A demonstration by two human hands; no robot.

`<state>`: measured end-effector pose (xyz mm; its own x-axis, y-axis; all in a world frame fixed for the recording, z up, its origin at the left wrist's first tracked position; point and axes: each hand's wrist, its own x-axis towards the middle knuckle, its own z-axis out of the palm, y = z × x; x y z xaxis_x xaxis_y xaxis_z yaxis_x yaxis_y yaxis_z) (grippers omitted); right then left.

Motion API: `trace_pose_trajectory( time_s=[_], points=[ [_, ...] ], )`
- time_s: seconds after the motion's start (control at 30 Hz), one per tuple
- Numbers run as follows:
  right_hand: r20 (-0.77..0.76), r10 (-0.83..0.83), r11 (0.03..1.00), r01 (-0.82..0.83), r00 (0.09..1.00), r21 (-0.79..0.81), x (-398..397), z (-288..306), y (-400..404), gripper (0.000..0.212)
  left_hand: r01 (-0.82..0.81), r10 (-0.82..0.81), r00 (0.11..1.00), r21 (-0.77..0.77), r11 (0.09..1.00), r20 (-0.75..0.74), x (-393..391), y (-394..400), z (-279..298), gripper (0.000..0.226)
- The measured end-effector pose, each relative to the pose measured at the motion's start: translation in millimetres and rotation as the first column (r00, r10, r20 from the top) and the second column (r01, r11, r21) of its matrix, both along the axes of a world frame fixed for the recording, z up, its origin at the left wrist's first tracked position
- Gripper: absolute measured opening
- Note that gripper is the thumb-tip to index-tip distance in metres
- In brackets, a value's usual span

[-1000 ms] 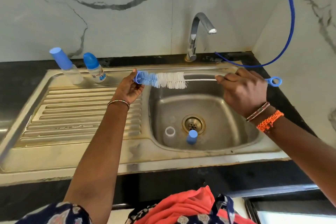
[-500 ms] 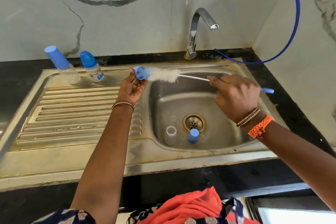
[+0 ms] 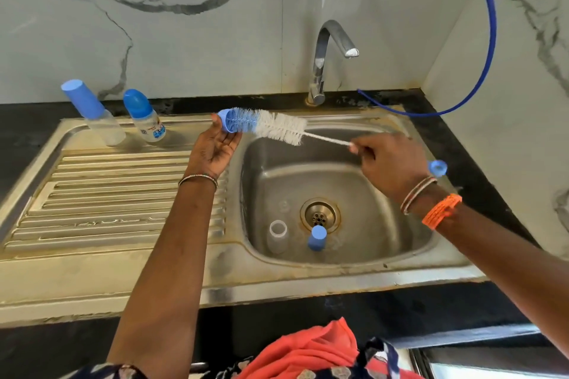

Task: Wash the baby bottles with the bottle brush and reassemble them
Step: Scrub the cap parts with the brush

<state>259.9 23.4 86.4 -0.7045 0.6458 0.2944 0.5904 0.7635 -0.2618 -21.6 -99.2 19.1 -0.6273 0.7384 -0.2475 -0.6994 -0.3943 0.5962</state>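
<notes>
My left hand (image 3: 215,148) pinches a small blue bottle ring (image 3: 226,125) above the sink's left rim. The blue tip bristles of the bottle brush (image 3: 277,128) sit inside that ring, and the white bristles stick out to the right. My right hand (image 3: 391,163) grips the brush's thin wire handle, and the blue loop end (image 3: 437,168) pokes out behind my wrist. Down in the sink basin (image 3: 385,218) stand a clear bottle body (image 3: 278,235) and a blue cap (image 3: 317,237). A clear teat (image 3: 284,204) lies beside the drain.
Two capped baby bottles, one tilted (image 3: 92,114) and one labelled (image 3: 144,117), stand at the back of the ribbed drainboard (image 3: 107,194). The tap (image 3: 329,55) arches over the basin with no water running. A blue hose (image 3: 480,55) hangs along the right wall.
The brush slid back and forth in the ring: half a second ago only white bristles showed, now the blue ones show again. My right hand stays low over the basin.
</notes>
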Motion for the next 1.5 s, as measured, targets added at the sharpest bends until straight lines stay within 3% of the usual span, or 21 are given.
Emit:
trace_pose_trajectory(
  time_s=[0.03, 0.07, 0.17, 0.33, 0.47, 0.57, 0.63, 0.7, 0.8, 0.83, 0.87, 0.97, 1.07, 1.13, 1.23, 1.3, 1.33, 1.4, 1.5],
  points=[
    [-0.015, 0.012, 0.957, -0.007, 1.0, 0.29, -0.1, -1.6, -2.3, 0.012, -0.049, 0.049, 0.999, -0.042, 0.998, 0.001, 2.5, 2.5, 2.9, 0.021],
    [-0.015, 0.004, 0.897, 0.003, 1.0, 0.442, -0.7, -2.5, -1.3, 0.017, -0.094, 0.094, 0.996, -0.057, 0.994, 0.006, 4.7, 4.5, 4.7, 0.023],
    [0.024, -0.068, 0.876, 0.048, 0.997, 0.48, 3.2, -2.8, 8.4, 0.036, -0.192, 0.194, 0.98, -0.054, 0.98, 0.04, 4.2, 5.2, 5.3, 0.02],
    [-0.048, 0.11, 0.814, -0.062, 0.993, 0.577, 15.9, -9.6, 15.2, 0.025, -0.241, 0.245, 0.967, -0.061, 0.969, 0.065, 1.9, 2.1, 3.9, 0.017],
    [-0.152, 0.181, 0.756, -0.038, 0.972, 0.654, 13.5, -7.9, 13.1, 0.006, -0.189, 0.201, 0.978, -0.162, 0.968, 0.061, 8.8, 5.8, -2.9, 0.018],
    [-0.197, 0.174, 0.83, -0.036, 0.965, 0.556, 10.6, -2.5, 12.0, 0.011, -0.178, 0.196, 0.976, -0.173, 0.969, 0.098, 14.9, 6.5, -11.7, 0.019],
    [-0.209, 0.096, 0.931, -0.014, 0.973, 0.364, 9.2, 4.2, 9.9, 0.007, -0.171, 0.185, 0.978, -0.14, 0.975, 0.095, 15.2, 5.6, -16.0, 0.018],
    [-0.086, 0.008, 0.996, -0.001, 0.996, 0.09, 9.8, 12.0, 13.8, 0.009, -0.154, 0.16, 0.984, -0.073, 0.985, 0.075, 13.4, 3.3, -18.4, 0.018],
    [0.133, 0.041, 0.949, 0.003, 0.99, -0.314, 14.7, 16.9, 18.1, 0.023, -0.122, 0.124, 0.991, -0.032, 0.992, 0.043, 9.4, -1.1, -16.9, 0.022],
    [0.14, 0.036, 0.937, 0.015, 0.99, -0.35, 15.8, 15.2, 16.8, 0.024, -0.118, 0.119, 0.992, -0.029, 0.993, 0.039, 8.1, -2.0, -16.6, 0.022],
    [0.125, 0.01, 0.953, 0.028, 0.992, -0.303, 16.6, 12.8, 15.7, 0.023, -0.115, 0.116, 0.992, -0.026, 0.993, 0.038, 6.8, -2.3, -17.0, 0.022],
    [-0.051, -0.101, 0.994, 0.103, 0.994, 0.041, 17.5, 9.2, 9.1, 0.011, -0.127, 0.129, 0.991, -0.055, 0.99, 0.035, 9.0, -1.0, -14.8, 0.018],
    [-0.195, -0.067, 0.98, 0.101, 0.978, 0.17, 14.9, 11.0, 5.3, 0.01, -0.137, 0.141, 0.988, -0.067, 0.988, 0.058, 12.2, 2.0, -16.5, 0.016],
    [-0.165, -0.045, 0.991, 0.065, 0.985, 0.116, 14.4, 10.0, 4.3, 0.006, -0.134, 0.138, 0.987, -0.05, 0.99, 0.081, 8.5, 0.9, -17.8, 0.019],
    [-0.058, -0.005, 0.985, -0.005, 0.998, -0.172, 13.8, 12.4, 4.2, 0.011, -0.068, 0.067, 0.997, 0.04, 0.997, 0.03, -0.6, -5.2, -19.4, 0.081],
    [0.023, 0.012, 0.95, -0.005, 1.0, -0.313, 15.1, 11.8, 4.4, 0.017, -0.027, 0.028, 1.0, 0.088, 0.996, -0.013, -6.6, -6.9, -21.4, 0.096],
    [0.037, 0.006, 0.948, 0.006, 0.999, -0.319, 16.2, 9.1, 4.1, 0.018, -0.014, 0.017, 0.999, 0.091, 0.996, -0.031, -8.6, -7.0, -21.2, 0.096],
    [-0.017, -0.034, 0.985, 0.031, 0.999, -0.17, 19.3, 4.4, 2.8, 0.015, -0.008, 0.01, 1.0, 0.083, 0.997, -0.021, -7.2, -8.7, -13.0, 0.091],
    [-0.177, 0.009, 0.996, 0.008, 0.984, 0.092, 23.2, -2.2, 0.6, 0.013, -0.034, 0.032, 0.998, 0.045, 0.998, 0.052, -1.4, -7.1, -1.9, 0.045]
  ],
)
